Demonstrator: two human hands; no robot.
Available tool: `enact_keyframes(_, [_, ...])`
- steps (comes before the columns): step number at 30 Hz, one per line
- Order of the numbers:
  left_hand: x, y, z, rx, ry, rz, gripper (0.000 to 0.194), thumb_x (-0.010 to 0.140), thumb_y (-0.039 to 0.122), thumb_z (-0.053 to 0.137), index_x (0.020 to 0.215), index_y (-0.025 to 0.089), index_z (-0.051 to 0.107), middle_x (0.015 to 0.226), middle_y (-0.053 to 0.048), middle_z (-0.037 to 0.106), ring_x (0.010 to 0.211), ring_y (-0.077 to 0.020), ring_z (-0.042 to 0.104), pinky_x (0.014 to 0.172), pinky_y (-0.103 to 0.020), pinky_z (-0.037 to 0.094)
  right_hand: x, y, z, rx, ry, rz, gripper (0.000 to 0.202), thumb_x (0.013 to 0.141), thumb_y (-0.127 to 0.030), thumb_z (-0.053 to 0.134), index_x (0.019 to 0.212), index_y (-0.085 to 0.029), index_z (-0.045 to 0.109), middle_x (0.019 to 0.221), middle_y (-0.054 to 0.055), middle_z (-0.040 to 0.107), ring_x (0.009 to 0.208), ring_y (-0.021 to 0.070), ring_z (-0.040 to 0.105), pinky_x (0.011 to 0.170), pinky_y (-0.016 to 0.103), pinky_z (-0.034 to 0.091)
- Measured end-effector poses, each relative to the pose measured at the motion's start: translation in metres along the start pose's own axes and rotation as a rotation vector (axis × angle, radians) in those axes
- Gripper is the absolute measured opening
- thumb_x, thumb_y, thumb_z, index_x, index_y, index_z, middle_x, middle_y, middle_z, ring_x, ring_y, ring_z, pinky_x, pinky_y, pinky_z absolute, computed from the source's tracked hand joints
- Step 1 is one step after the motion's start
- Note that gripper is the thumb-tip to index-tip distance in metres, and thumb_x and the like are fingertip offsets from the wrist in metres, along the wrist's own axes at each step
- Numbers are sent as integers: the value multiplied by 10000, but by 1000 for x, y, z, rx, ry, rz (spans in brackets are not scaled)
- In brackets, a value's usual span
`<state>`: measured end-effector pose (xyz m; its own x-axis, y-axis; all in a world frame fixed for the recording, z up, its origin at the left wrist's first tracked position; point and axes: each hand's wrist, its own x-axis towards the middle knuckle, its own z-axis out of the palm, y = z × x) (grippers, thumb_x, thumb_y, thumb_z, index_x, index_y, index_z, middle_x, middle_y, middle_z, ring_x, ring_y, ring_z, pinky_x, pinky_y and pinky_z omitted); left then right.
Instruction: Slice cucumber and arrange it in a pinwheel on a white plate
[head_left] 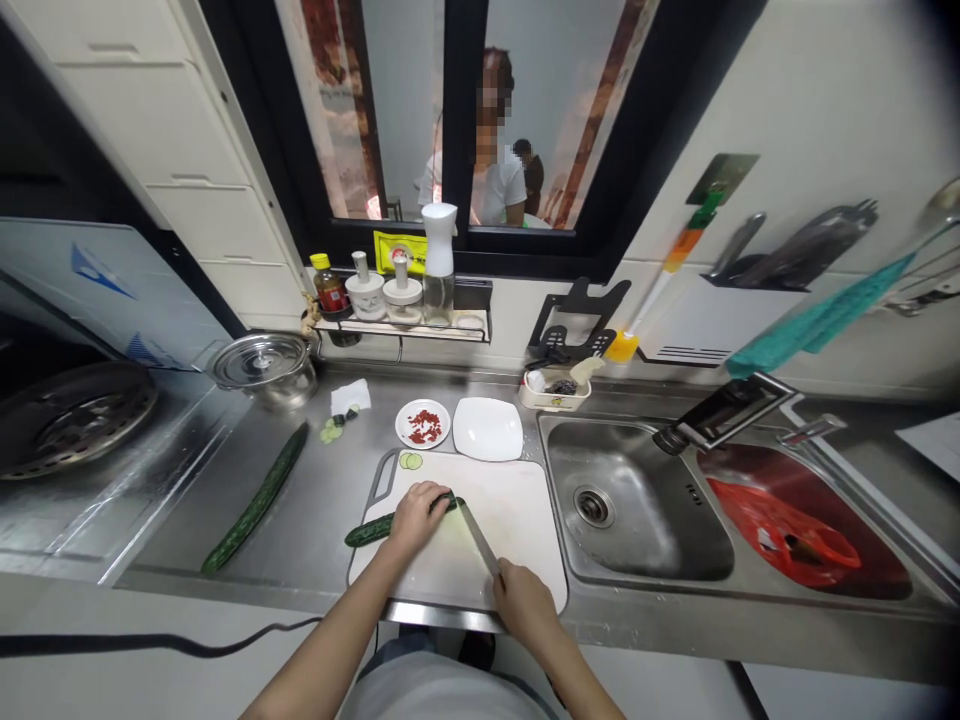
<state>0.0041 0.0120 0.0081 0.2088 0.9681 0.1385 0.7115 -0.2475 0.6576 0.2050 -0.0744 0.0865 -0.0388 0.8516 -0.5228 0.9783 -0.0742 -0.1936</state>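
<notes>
On the white cutting board [517,520] lies a dark green cucumber [369,531], pinned by my left hand [418,515] with its fingers curled over the right part. My right hand [525,597] is closed round the handle of a kitchen knife [478,538]. The blade's tip end is at the cucumber's right end, just beside my left fingertips. Two or so thin cucumber slices [410,461] rest at the board's top left corner. The knife handle is mostly hidden inside my right fist.
A second cucumber [259,497] lies on the steel counter at left. Behind the board stand a plate of chopped red pieces [405,411] and a white square plate [487,428]. A sink [637,500] is at right, a lidded pot [264,370] at back left. A person [499,185] shows beyond the window.
</notes>
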Motion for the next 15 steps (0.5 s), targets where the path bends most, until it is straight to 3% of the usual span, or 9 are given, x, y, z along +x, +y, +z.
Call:
enact_keyframes(6, [1, -3, -1, -36, 2, -24, 261, 907, 355, 481, 1033, 238, 678, 1020, -50, 687, 988, -205, 603, 914, -353, 460, -3, 8, -6, -67, 70, 37, 329, 926, -205, 361, 1122, -195, 624, 940, 114, 712, 916, 206, 662, 716, 273, 423])
enact_keyframes(15, [14, 6, -19, -219, 174, -129, 318, 914, 370, 445, 1065, 204, 670, 1088, -78, 679, 1017, -204, 611, 882, -350, 495, 3, 14, -14, -114, 298, 9, 354, 897, -190, 436, 1216, -248, 579, 972, 55, 696, 895, 177, 636, 739, 262, 375])
